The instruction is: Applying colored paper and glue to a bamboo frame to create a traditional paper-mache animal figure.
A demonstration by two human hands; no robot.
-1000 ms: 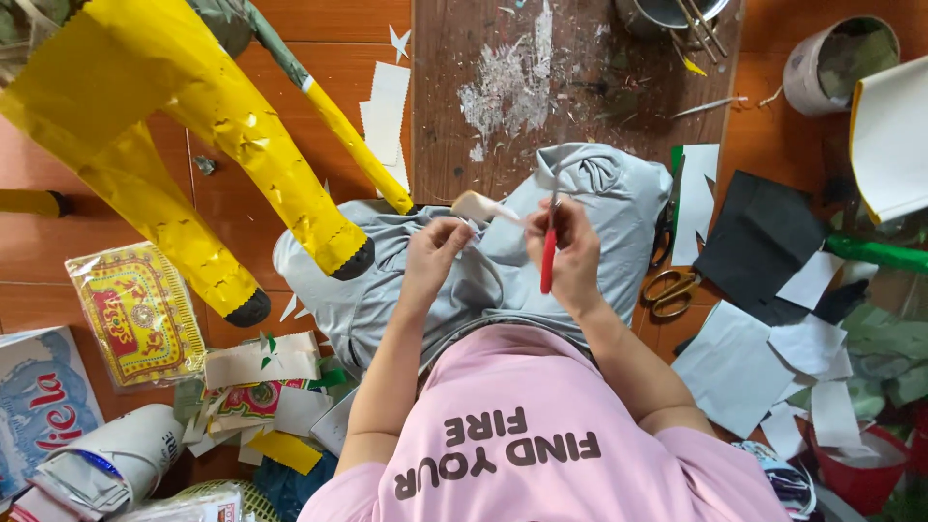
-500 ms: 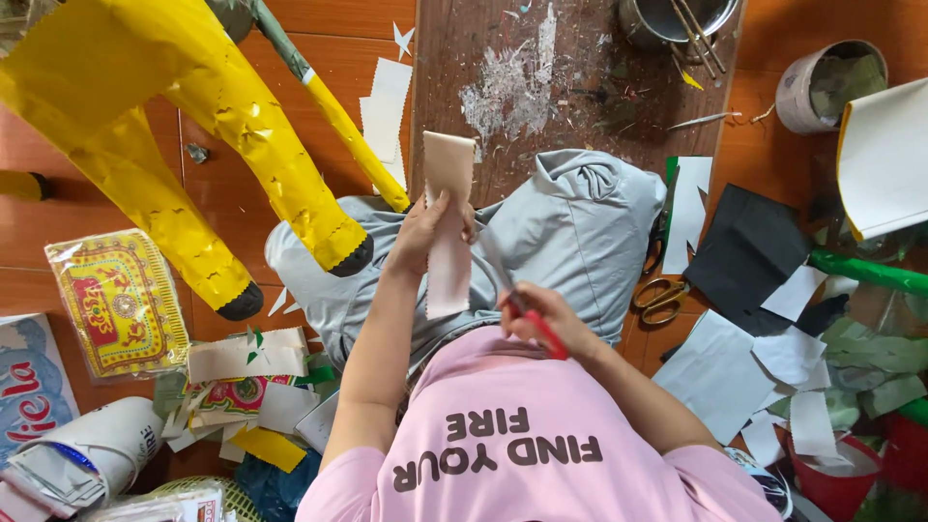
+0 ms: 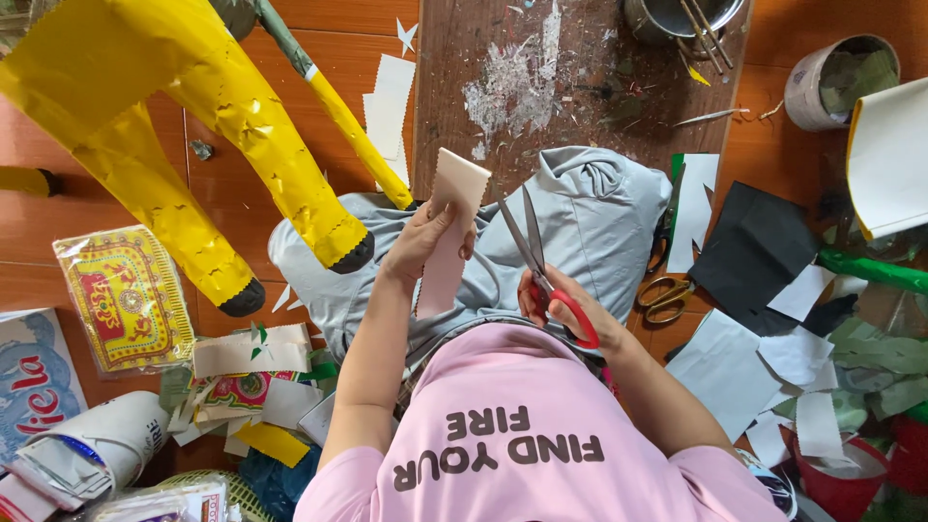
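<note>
Fingers (image 3: 425, 232) of our left hand (image 3: 418, 244) are pinching the paper strip (image 3: 450, 232) upright.
Our right hand (image 3: 561, 304) is gripping the red scissors (image 3: 541, 266), blades open, so we are ready to snip.

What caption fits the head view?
Left hand holds a pale paper strip; right hand holds open red-handled scissors.

left hand (image 3: 418, 242): paper strip (image 3: 449, 232) | right hand (image 3: 570, 309): red-handled scissors (image 3: 541, 261), blades apart
</note>
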